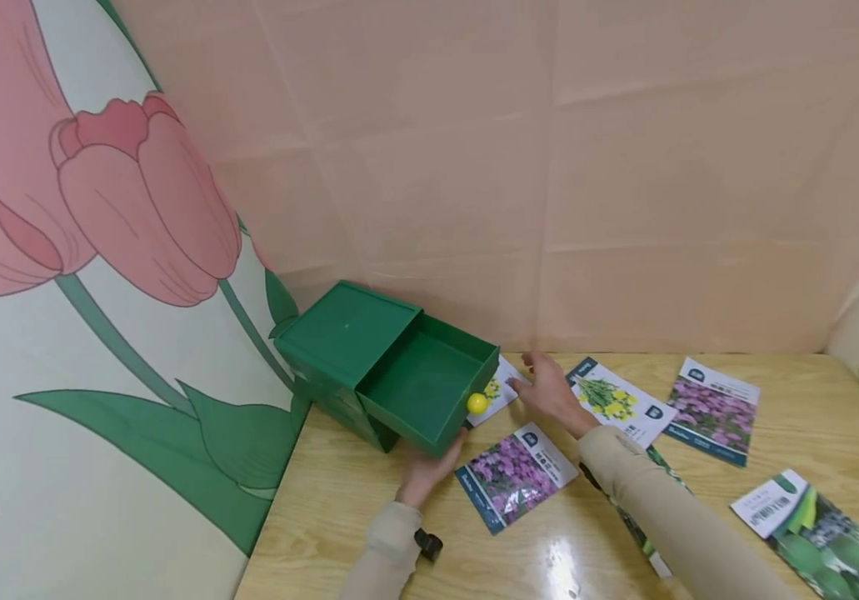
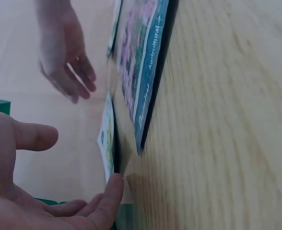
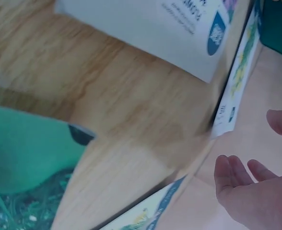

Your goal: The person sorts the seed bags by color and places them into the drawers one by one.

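A green box [image 1: 347, 321] stands against the back left, its drawer [image 1: 425, 379] pulled out toward the right. On the drawer's front is a round yellow knob [image 1: 477, 404]. My left hand [image 1: 427, 475] is by the drawer's lower front corner; in the left wrist view its thumb and fingers are spread apart with nothing between them. To the right of the knob, my right hand [image 1: 551, 390] hovers with loose fingers, empty in the right wrist view. A yellow-flower seed packet [image 1: 500, 398] lies partly hidden behind the drawer front. Nearer me lies a purple-flower packet [image 1: 515, 477].
Right of my right hand lie another yellow-flower packet [image 1: 624, 404] and a purple-flower packet [image 1: 712, 412]. A green packet [image 1: 826, 537] is at the front right. My right forearm partly covers one more packet [image 1: 642, 537]. A pink-draped wall [image 1: 549, 208] bounds the wooden table [image 1: 324, 517].
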The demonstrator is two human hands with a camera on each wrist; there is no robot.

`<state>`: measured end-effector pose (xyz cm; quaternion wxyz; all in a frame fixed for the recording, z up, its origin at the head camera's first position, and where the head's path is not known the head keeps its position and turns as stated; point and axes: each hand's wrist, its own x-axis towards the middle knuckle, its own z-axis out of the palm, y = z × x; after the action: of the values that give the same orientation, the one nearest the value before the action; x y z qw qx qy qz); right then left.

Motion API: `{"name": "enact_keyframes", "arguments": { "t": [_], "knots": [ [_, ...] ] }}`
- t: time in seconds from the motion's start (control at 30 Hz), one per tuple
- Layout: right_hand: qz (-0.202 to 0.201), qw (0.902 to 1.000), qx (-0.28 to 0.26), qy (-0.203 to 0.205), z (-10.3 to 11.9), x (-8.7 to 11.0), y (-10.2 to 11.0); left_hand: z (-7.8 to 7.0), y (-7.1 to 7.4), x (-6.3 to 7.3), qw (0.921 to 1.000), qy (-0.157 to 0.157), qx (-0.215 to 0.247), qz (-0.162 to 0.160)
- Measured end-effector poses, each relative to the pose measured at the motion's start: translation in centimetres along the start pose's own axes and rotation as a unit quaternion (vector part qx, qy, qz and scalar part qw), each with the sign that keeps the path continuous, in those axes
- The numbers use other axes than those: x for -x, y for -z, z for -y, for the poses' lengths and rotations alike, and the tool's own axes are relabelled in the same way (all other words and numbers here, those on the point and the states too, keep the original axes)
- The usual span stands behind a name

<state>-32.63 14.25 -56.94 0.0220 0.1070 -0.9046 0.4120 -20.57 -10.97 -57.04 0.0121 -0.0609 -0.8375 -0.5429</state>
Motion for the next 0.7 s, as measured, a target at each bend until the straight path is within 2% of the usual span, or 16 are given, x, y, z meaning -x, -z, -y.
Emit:
{"name": "enact_keyframes", "arguments": {
  "t": [0.07,0.2,0.33,0.7],
  "knots": [
    [0.010,0.9999,0.001,-0.010,-0.3,-0.1,-0.2,-0.2,-0.1,-0.1,0.9998,0.002,-0.021,-0.003],
    [0.031,0.9990,0.000,-0.032,-0.7,-0.3,-0.6,-0.6,-0.2,-0.2,0.9986,-0.020,-0.048,0.006],
    [0.052,0.9979,0.006,-0.038,-0.8,-0.6,-1.0,-0.9,-0.2,-0.4,0.9976,-0.037,-0.056,0.011],
    [0.073,0.9955,0.026,-0.055,-0.7,-1.3,-1.2,-0.8,-1.0,-1.1,0.9951,-0.071,-0.064,-0.026]
  ]
}}
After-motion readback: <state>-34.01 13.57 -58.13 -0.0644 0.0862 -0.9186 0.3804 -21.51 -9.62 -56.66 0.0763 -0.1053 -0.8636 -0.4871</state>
